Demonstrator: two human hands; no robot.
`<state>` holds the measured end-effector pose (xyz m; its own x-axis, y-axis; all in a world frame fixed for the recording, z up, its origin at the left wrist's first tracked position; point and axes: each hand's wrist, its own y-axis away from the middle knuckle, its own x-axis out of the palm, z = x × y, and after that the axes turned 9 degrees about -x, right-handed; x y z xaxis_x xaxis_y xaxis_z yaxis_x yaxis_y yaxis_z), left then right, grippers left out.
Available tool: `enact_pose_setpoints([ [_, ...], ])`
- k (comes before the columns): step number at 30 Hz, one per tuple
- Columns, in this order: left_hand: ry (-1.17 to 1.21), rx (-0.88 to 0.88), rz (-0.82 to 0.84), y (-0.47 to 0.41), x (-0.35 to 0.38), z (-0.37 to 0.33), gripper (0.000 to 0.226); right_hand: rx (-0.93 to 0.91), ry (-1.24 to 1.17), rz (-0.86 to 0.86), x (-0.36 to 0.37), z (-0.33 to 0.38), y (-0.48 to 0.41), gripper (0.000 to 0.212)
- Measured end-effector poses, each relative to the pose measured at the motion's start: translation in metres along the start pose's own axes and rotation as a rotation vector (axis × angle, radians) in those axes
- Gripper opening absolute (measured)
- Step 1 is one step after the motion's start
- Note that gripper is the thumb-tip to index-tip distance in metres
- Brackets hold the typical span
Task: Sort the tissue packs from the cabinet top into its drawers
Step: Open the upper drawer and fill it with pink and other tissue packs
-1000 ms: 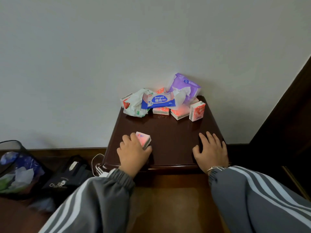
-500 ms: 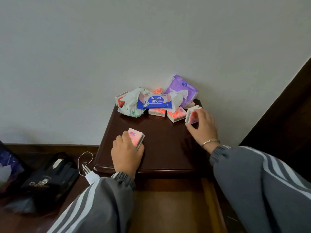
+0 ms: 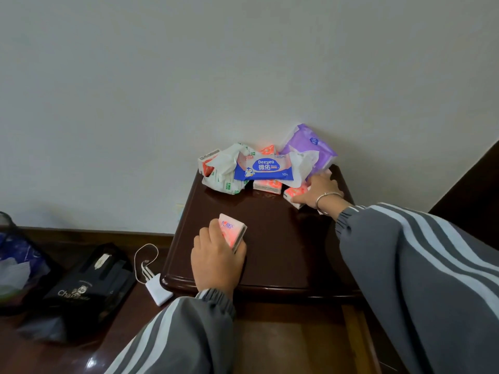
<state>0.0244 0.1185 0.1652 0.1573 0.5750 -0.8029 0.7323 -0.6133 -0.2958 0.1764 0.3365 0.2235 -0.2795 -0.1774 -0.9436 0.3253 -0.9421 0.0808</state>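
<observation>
On the dark wooden cabinet top (image 3: 272,238), my left hand (image 3: 216,257) grips a small pink tissue pack (image 3: 232,233) near the front edge. At the back right, my right hand (image 3: 321,188) lies over a small red-and-white tissue pack (image 3: 295,193) with thumb and fingers closed round it. Against the wall is a pile: a blue Deeyeo pack (image 3: 266,168), a purple pack (image 3: 310,145), a crumpled white-and-green pack (image 3: 224,175) and small orange packs (image 3: 267,186). Below the top, an open drawer (image 3: 286,341) shows between my sleeves.
On the floor to the left lie a black bag (image 3: 86,282), a white charger with its cable (image 3: 159,292) and a mesh bin (image 3: 13,260) with wrappers. Dark wooden furniture (image 3: 472,179) rises close on the right.
My right hand left the front edge, reached to the back right packs and now covers one there. My left hand kept hold of the pink pack.
</observation>
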Motion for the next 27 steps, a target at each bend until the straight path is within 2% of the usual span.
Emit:
enact_pose_setpoints([
  [3, 0.009, 0.006, 0.004, 0.0, 0.0, 0.0, 0.066, -0.177, 0.069, 0.109, -0.004, -0.01, 0.028, 0.082],
  [7, 0.008, 0.012, 0.002, -0.001, -0.001, 0.0, 0.065, -0.415, 0.117, 0.238, -0.004, -0.022, 0.078, 0.081],
  [10, 0.006, 0.001, 0.02, -0.001, -0.004, -0.001, 0.066, -0.491, 0.177, 0.298, -0.004, -0.023, 0.099, 0.081],
  [13, 0.017, 0.003, 0.027, -0.001, -0.004, -0.001, 0.066, -0.339, 0.045, 0.308, -0.019, -0.027, 0.101, 0.078],
  [16, 0.036, 0.015, 0.013, -0.001, -0.003, 0.0, 0.065, -0.118, -0.375, 0.195, -0.039, -0.039, 0.101, 0.059],
  [18, 0.047, 0.016, 0.014, -0.001, -0.002, 0.001, 0.065, -0.025, -0.618, 0.148, -0.047, -0.048, 0.101, 0.052],
  [20, 0.049, 0.027, 0.011, -0.002, 0.0, 0.002, 0.066, 0.076, -0.834, 0.118, -0.049, -0.054, 0.103, 0.037],
  [22, 0.05, 0.035, 0.01, -0.002, 0.001, 0.003, 0.067, 0.127, -0.833, 0.09, -0.048, -0.056, 0.105, 0.021],
  [27, 0.063, 0.04, 0.01, -0.002, 0.003, 0.005, 0.067, 0.159, -0.789, 0.02, -0.04, -0.054, 0.106, 0.024],
])
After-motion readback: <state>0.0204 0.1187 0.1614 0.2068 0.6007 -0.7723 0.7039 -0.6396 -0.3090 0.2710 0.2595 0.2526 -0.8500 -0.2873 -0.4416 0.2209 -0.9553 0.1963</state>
